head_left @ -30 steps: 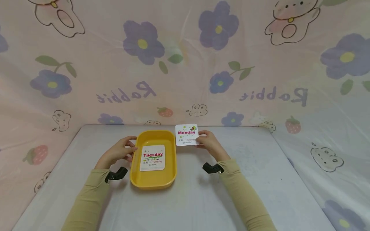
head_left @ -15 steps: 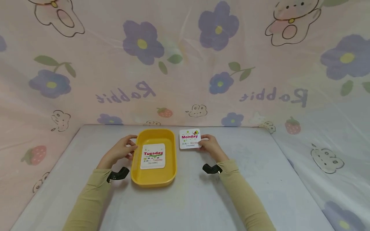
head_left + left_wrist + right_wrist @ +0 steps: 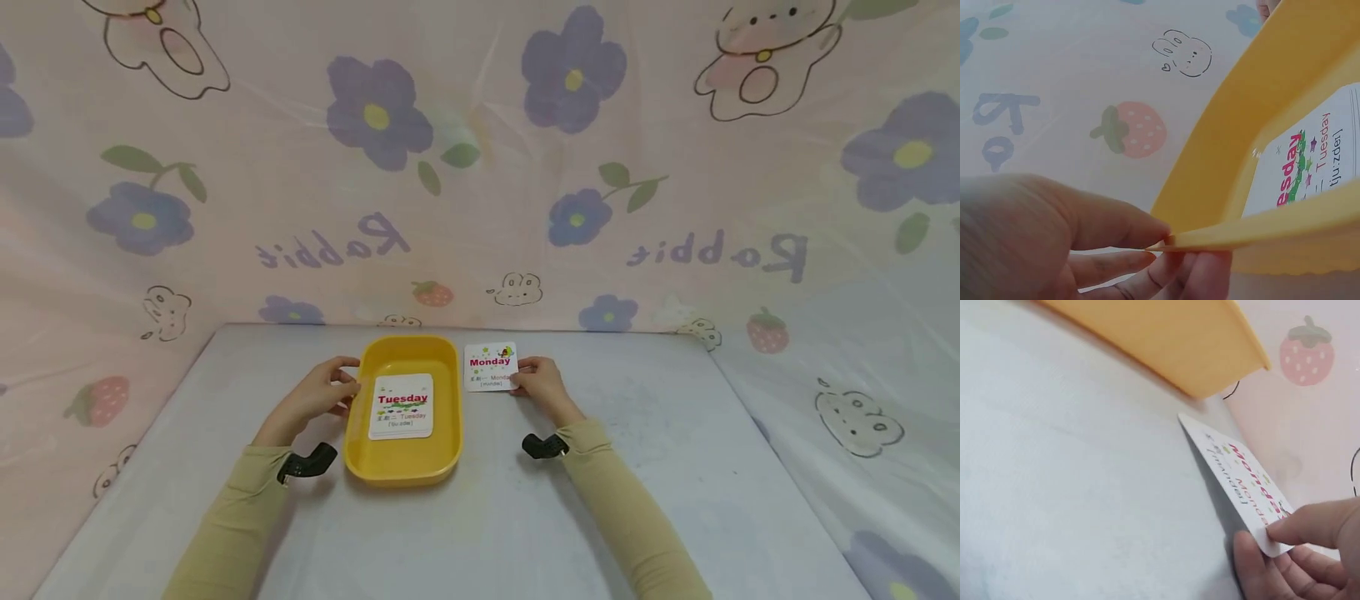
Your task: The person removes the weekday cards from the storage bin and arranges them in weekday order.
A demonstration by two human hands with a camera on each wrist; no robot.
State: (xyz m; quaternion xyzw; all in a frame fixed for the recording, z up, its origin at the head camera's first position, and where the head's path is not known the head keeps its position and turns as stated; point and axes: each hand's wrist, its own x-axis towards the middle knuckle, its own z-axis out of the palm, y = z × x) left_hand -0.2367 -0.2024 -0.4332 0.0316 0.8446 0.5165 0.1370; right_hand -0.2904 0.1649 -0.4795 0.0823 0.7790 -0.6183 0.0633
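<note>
A yellow plastic tray [image 3: 402,467] stands on the white table left of the middle. Inside it lies a stack of cards with the "Tuesday" card [image 3: 402,407] on top. My left hand [image 3: 318,394] pinches the tray's left rim, thumb above and fingers below, as the left wrist view shows. To the right of the tray, my right hand [image 3: 543,386] holds the "Monday" card [image 3: 491,367] by its right edge, between thumb and fingers. In the right wrist view the card [image 3: 1235,481] is slightly tilted, close over the table, and casts a shadow beneath.
The white table [image 3: 645,500] ends at a pink curtain [image 3: 480,192] printed with flowers, rabbits and strawberries, which hangs behind it and on both sides. A black wrist camera [image 3: 306,463] sits on the left wrist and another black camera [image 3: 544,447] on the right.
My right hand has lowered the "Monday" card toward the table, just right of the tray. My left hand stays on the tray's rim.
</note>
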